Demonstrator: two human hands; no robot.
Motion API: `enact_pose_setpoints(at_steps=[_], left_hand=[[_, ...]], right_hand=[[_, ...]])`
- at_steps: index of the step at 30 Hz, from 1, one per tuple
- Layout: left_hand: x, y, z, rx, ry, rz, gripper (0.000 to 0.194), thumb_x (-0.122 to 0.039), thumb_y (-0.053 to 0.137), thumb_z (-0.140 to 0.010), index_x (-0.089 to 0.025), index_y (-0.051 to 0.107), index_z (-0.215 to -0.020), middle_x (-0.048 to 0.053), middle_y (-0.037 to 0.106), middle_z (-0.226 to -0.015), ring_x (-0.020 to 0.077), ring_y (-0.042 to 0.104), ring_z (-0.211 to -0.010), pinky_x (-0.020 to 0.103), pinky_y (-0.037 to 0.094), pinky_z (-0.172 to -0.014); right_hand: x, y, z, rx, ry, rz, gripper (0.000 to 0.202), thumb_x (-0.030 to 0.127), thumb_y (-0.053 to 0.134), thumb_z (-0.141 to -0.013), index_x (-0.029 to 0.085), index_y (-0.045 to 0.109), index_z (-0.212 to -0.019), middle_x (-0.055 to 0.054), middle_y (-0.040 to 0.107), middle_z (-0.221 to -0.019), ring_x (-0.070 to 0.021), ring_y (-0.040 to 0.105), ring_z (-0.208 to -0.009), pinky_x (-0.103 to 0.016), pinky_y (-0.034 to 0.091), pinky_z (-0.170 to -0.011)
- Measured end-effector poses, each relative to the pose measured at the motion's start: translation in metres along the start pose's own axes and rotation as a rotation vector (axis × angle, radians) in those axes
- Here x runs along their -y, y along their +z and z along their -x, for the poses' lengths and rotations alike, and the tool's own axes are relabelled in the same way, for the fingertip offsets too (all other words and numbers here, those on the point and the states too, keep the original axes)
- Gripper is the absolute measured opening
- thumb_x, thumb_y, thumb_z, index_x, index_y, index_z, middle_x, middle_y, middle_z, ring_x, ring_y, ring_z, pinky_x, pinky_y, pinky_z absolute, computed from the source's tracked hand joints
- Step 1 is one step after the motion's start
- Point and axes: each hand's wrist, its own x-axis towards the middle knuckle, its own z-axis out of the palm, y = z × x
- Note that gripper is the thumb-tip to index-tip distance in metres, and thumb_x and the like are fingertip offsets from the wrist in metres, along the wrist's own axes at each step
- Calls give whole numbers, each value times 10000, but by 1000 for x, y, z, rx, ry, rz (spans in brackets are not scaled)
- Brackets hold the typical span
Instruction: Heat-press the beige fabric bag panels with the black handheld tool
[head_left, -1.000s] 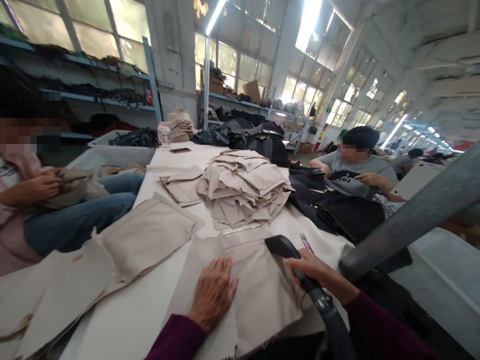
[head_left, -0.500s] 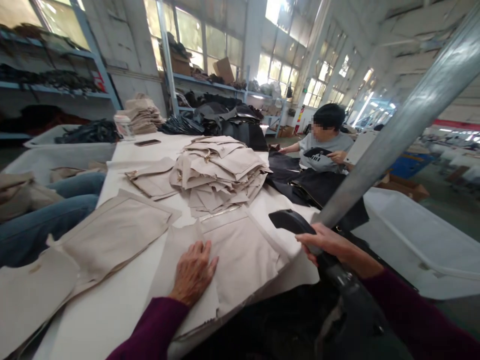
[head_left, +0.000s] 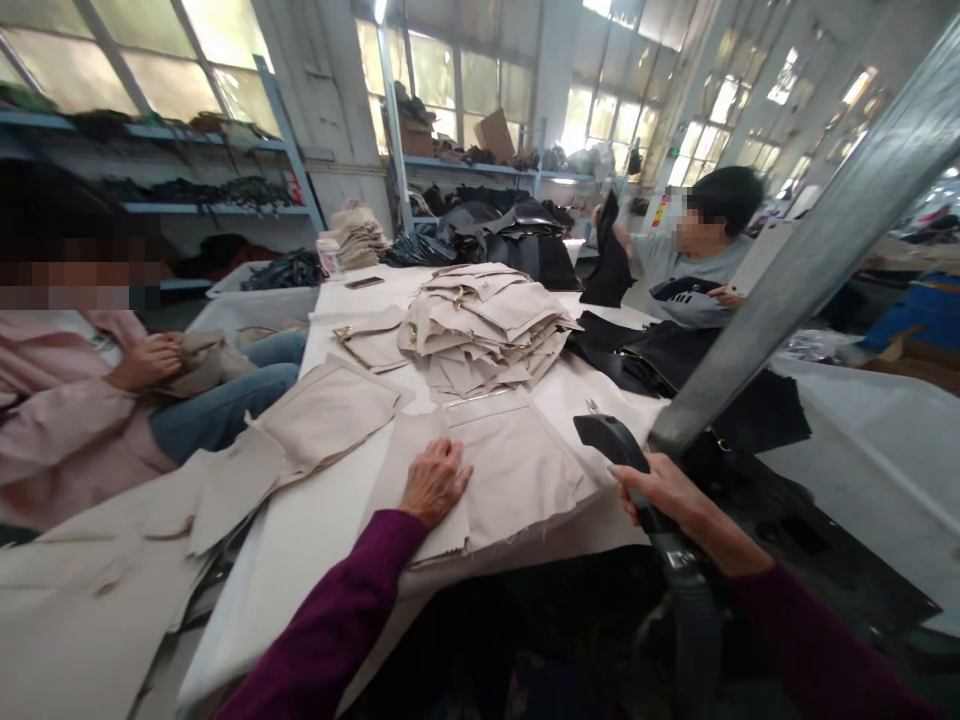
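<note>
My left hand (head_left: pixel 437 482) lies flat with its fingers stretched out on a beige fabric panel (head_left: pixel 517 460), which has a zipper along its far edge and loose threads at the near edge. My right hand (head_left: pixel 664 492) is wrapped round the grip of a black handheld tool (head_left: pixel 611 437) with a curved head and a thick black tube below. The tool's head is held to the right of the panel, apart from it. Just beyond the panel stands a heaped pile of beige fabric pieces (head_left: pixel 491 325), some with zippers.
More beige pieces (head_left: pixel 330 415) spread along the left of the white table (head_left: pixel 255 590). Black pieces (head_left: pixel 637 350) lie at the right, behind a slanted metal pole (head_left: pixel 795 230). A person (head_left: pixel 67 400) sits at left, another (head_left: pixel 697 240) at far right. A phone (head_left: pixel 365 282) lies farther back.
The view has swung left, bringing the pink-sleeved person into sight. The person at far right now holds up a black piece. My hands keep nearly the same places at the panel.
</note>
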Motion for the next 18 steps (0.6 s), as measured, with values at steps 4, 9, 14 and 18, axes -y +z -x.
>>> enact_pose_setpoints(at_steps=[4, 9, 14, 18], left_hand=[[-2, -1, 2, -3, -46, 10, 290, -359, 426, -898, -190, 539, -1104, 90, 523, -1030, 233, 479, -972, 326, 406, -812], [-6, -5, 5, -5, -93, 61, 267, -359, 442, -893, -204, 555, -1080, 85, 519, -1031, 230, 482, -976, 329, 399, -832], [-12, -17, 8, -14, -169, 110, 239, -331, 504, -867, -219, 583, -1064, 69, 538, -1038, 210, 496, -1002, 300, 398, -857], [-5, -28, 25, -107, -445, 123, 431, -300, 457, -885, -169, 422, -1294, 133, 493, -1196, 250, 452, -1124, 359, 363, -920]], right_hand=[[-2, 6, 33, 106, -67, 50, 289, 392, 561, -786, 175, 512, -603, 25, 539, -414, -123, 522, -362, -222, 433, -391], [-19, 54, 91, 278, -89, 121, 168, 341, 554, -780, 188, 493, -749, 54, 515, -488, -106, 502, -371, -191, 400, -358], [-23, 95, 102, 273, -157, 137, 155, 330, 547, -772, 188, 491, -798, 48, 492, -567, -98, 481, -366, -192, 369, -335], [-23, 92, 105, 355, -252, 154, 226, 434, 593, -762, 217, 558, -815, 10, 561, -603, -134, 530, -433, -226, 441, -414]])
